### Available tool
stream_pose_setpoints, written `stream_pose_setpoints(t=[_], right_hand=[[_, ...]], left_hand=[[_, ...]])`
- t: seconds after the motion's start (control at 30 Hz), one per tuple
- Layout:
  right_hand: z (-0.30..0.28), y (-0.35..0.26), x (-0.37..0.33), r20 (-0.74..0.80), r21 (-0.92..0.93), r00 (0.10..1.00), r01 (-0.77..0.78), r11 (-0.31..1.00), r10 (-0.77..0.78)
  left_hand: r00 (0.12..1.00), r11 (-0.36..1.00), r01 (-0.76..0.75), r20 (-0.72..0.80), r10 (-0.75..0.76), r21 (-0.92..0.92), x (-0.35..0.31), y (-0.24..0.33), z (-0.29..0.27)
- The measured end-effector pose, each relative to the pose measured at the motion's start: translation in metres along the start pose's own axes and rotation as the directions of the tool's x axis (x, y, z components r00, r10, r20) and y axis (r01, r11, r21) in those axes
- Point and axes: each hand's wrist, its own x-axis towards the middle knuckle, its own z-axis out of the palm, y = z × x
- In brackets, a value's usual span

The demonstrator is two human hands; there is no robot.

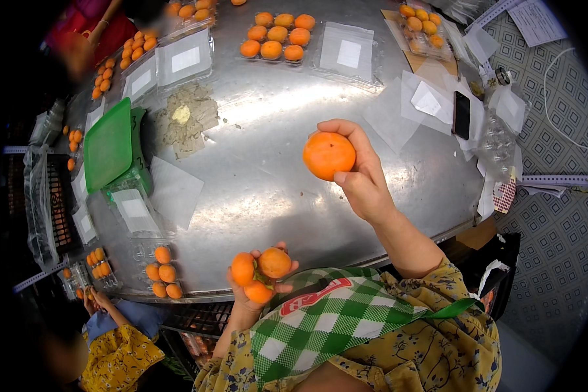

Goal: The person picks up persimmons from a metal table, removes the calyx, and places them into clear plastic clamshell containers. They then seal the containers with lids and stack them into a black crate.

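Raised over the middle of the steel table, my right hand (364, 179) is closed round one orange persimmon (326, 157), a small dark spot showing on its skin. My left hand (242, 297), low by the table's near edge, cups three persimmons (274, 262) together. A bit of green leafy calyx shows between them. To the left of that hand, a clear tray (151, 253) holds several persimmons at the table's edge. Across the table stands another tray of persimmons (272, 49) set in rows, beside a clear lidded pack (348, 53) with a white label.
A green weighing scale (110, 145) stands at the left, near a crumpled brownish sheet (189, 116). On the right lie a black phone (461, 115), loose papers (431, 99) and an empty clear tray (498, 149). Another person's hands (97, 300) work at the lower left; a person in red (88, 26) stands far left.
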Motion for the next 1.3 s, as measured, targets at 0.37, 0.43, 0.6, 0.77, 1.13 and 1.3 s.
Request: stream_pose_setpoints(t=[0.37,0.43,0.6,0.77,1.13,1.3], right_hand=[[0.001,0.0,0.0,0.009,0.004,1.0,0.018,1.0,-0.018],[0.002,0.0,0.0,0.01,0.011,1.0,0.013,1.0,-0.013],[0.001,-0.004,0.001,0.0,0.002,1.0,-0.005,1.0,0.005],[0.0,0.018,-0.011,0.083,0.126,0.98,-0.193,0.973,0.183],[0.009,0.059,-0.091,0.296,-0.5,0.921,-0.075,0.863,0.253],[0.009,0.058,-0.106,0.285,-0.509,0.912,-0.117,0.853,0.295]], left_hand=[[1.0,1.0,0.007,0.017,-0.007,-0.025,-0.001,0.0,0.001],[1.0,1.0,0.006,0.016,-0.005,-0.021,-0.001,0.0,0.0],[1.0,0.999,0.022,0.014,-0.022,-0.037,0.002,0.002,-0.002],[0.999,0.997,-0.032,0.016,0.033,-0.068,-0.004,0.0,-0.002],[0.968,0.977,-0.184,-0.152,0.2,0.11,0.011,0.008,-0.001],[0.975,0.952,-0.161,-0.108,0.195,0.262,0.022,-0.002,0.0]])
